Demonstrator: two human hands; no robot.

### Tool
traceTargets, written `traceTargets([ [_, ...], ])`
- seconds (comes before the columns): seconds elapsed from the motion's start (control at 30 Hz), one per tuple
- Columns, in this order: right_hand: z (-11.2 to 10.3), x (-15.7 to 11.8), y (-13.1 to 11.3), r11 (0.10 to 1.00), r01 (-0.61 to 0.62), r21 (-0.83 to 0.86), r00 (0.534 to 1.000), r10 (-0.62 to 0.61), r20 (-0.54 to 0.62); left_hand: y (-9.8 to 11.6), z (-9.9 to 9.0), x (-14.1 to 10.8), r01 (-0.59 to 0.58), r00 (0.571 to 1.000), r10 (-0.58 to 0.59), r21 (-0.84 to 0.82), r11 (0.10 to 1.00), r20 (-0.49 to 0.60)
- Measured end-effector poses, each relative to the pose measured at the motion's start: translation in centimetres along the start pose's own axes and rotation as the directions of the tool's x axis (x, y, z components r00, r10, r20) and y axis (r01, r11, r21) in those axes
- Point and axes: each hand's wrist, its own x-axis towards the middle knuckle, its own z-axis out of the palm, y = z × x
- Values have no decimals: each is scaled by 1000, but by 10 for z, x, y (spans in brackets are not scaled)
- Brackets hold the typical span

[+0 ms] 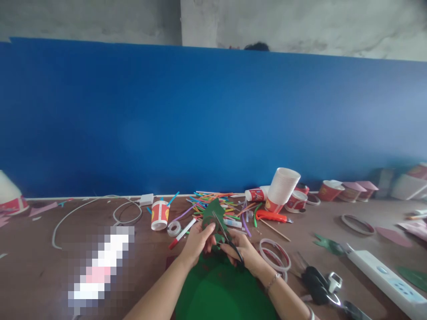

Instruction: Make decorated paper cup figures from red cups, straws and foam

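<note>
Green paper (215, 212) is pinched in my left hand (201, 238), its pointed top sticking up above the fingers. In my right hand (242, 250) are black-handled scissors (237, 252), whose blades lie against the paper and point up and left. Below both hands spreads a larger green sheet (223, 291) at the front edge of the view. Just beyond the hands is a pile of colourful sticks (200, 202). A red-and-white marker (182, 234) lies left of my left hand.
A paper cup (160, 215) stands left, near a white cable (128, 222). Stacked cups (283, 189), an orange cutter (271, 216) and tape rolls (275, 254) are on the right. Farther right lies a power strip (387, 278). A blue partition (213, 120) rises behind.
</note>
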Motion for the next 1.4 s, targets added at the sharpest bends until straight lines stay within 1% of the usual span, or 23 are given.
traceTargets([
  [0.13,1,0,1,1000,-8,16,1000,8,-3,-2,-1,1,-9,1000,9,-1,1000,3],
  [0.27,2,0,5,999,-26,35,999,27,-19,-4,-2,2,-1,999,1,10,1000,33],
  [0.37,3,0,5,1000,-22,21,999,23,-28,-3,-2,2,-3,999,2,4,1000,51],
  [0.53,2,-1,1,1000,-11,-7,1000,11,-16,-3,-3,2,-6,999,6,-12,1000,50],
  [0.63,2,0,1,1000,-27,-4,1000,27,-9,-3,-4,3,9,999,-7,-44,999,49],
  [0.77,2,1,6,999,-47,25,999,48,-19,-3,-5,3,45,996,-38,-86,995,86],
  [0.97,2,0,8,999,-30,30,1000,30,-2,-2,-5,2,54,994,-44,-103,993,101],
  [1.23,1,3,8,999,-48,9,999,48,-15,-2,-6,2,67,991,-52,-126,990,123],
  [1.3,0,3,9,999,-41,12,998,41,-52,-2,-7,2,63,993,-51,-108,992,110],
  [1.4,-1,3,8,996,-7,92,982,25,-187,-4,-5,2,22,996,-19,-32,999,92],
])
